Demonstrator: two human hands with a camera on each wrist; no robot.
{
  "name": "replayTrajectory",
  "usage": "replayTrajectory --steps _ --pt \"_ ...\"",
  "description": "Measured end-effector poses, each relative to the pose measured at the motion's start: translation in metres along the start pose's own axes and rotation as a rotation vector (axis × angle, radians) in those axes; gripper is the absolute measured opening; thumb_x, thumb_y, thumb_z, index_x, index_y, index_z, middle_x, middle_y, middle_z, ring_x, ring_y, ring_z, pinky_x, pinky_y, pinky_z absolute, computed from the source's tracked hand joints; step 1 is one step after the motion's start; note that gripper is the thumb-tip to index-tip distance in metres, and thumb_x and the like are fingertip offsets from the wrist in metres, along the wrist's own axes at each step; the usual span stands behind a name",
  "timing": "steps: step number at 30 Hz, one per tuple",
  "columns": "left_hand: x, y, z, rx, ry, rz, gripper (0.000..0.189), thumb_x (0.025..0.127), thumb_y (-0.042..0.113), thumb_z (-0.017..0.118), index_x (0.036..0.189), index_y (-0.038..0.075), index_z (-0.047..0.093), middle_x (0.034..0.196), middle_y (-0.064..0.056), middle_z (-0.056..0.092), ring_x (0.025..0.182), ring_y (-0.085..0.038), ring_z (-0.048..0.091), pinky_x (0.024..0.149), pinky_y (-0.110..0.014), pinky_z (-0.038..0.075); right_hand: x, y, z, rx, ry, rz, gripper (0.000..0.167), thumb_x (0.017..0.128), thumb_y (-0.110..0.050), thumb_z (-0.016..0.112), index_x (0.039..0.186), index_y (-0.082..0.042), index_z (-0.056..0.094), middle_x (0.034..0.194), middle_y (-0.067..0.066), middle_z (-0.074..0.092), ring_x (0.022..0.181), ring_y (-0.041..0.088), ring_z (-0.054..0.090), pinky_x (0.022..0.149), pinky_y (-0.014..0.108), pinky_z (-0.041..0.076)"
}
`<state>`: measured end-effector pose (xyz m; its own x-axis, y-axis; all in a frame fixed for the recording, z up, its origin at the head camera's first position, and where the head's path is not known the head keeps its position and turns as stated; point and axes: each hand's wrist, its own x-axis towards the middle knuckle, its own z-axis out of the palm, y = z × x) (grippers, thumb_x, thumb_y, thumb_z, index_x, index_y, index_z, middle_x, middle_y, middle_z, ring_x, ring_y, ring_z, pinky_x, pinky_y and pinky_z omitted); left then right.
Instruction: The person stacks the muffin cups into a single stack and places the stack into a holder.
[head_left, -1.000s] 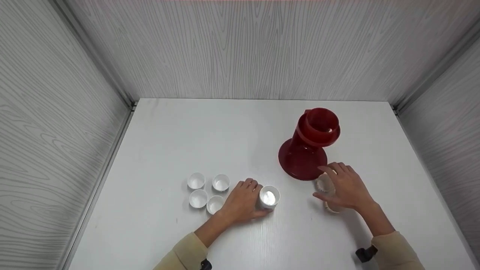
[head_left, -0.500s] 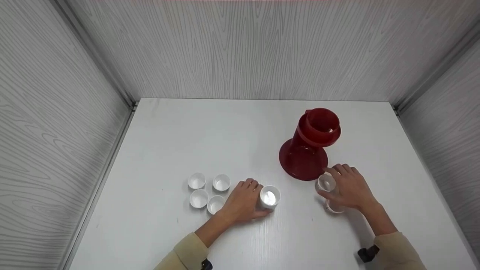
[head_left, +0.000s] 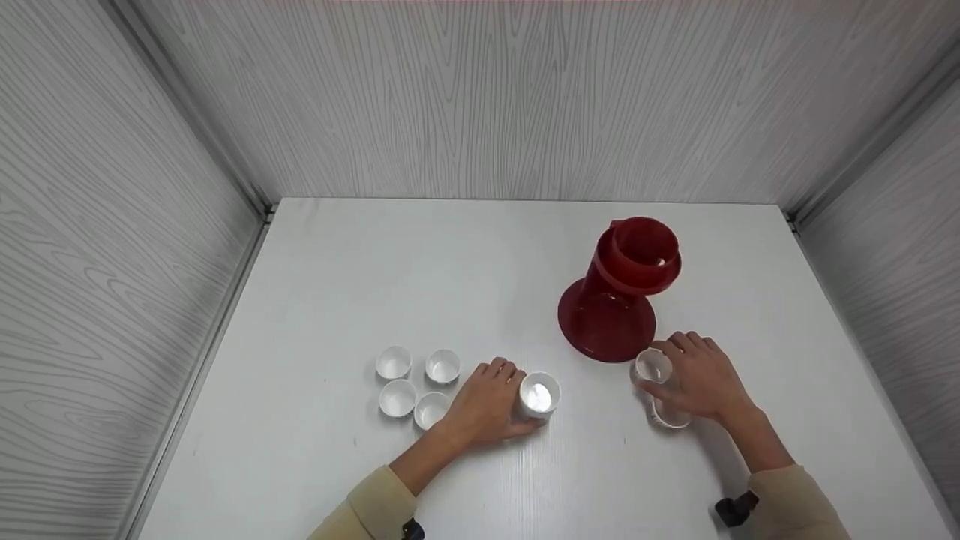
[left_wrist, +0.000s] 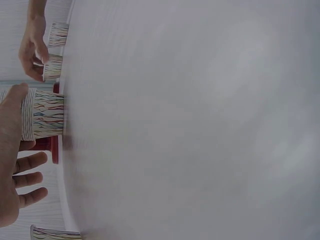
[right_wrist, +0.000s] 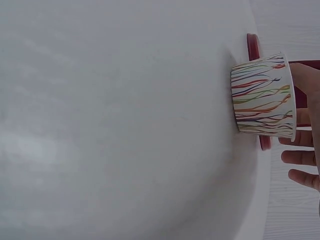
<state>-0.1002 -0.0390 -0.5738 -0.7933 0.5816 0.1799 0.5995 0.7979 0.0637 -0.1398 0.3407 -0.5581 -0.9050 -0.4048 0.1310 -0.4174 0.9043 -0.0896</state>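
Within left hand (head_left: 480, 405): cup stack (head_left: 540, 396), upright, held between thumb and finger.
Left of that hand: four small white cups (head_left: 396, 397), one partly covered by it.
Within right hand (head_left: 697, 381): single paper cup (head_left: 651, 366), pinched near its rim.
Beneath right palm: second cup (head_left: 669, 416), partly covered.
Beyond right hand, leftward: red stand (head_left: 609, 324), upright.

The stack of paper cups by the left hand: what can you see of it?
The stack of paper cups looks like white paper, with wavy coloured lines on its outside and a plain white inside. Several rims crowd its upper part, too fine to count, so the cups are nested. It stands upright, mouth up, on the white table, between four loose cups and the red stand. The left hand holds it near the rims.
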Motion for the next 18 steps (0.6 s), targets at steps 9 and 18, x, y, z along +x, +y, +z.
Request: replayTrajectory --steps 9,18 --pt "-0.0010 0.0003 -0.0006 0.010 0.017 0.002 0.072 0.089 0.077 0.060 0.121 0.013 0.067 0.117 -0.002 0.070 0.118 -0.020 0.063 0.100 -0.035 0.053 -0.0009 0.0007 0.0000 0.011 0.049 -0.018 0.054 0.083 -0.047 0.083 0.120 -0.010 0.073 0.107 0.011 0.070 0.104 0.032 0.064 0.088 0.052 0.056" --pt "-0.0006 -0.0002 0.0006 0.015 0.011 0.005 0.073 0.089 0.077 0.060 0.122 0.013 0.066 0.117 -0.002 0.070 0.118 -0.020 0.063 0.100 -0.035 0.053 -0.0001 0.0006 0.0006 0.015 0.052 -0.025 0.052 0.083 -0.047 0.083 0.119 -0.011 0.074 0.106 0.010 0.070 0.103 0.031 0.063 0.088 0.051 0.056"
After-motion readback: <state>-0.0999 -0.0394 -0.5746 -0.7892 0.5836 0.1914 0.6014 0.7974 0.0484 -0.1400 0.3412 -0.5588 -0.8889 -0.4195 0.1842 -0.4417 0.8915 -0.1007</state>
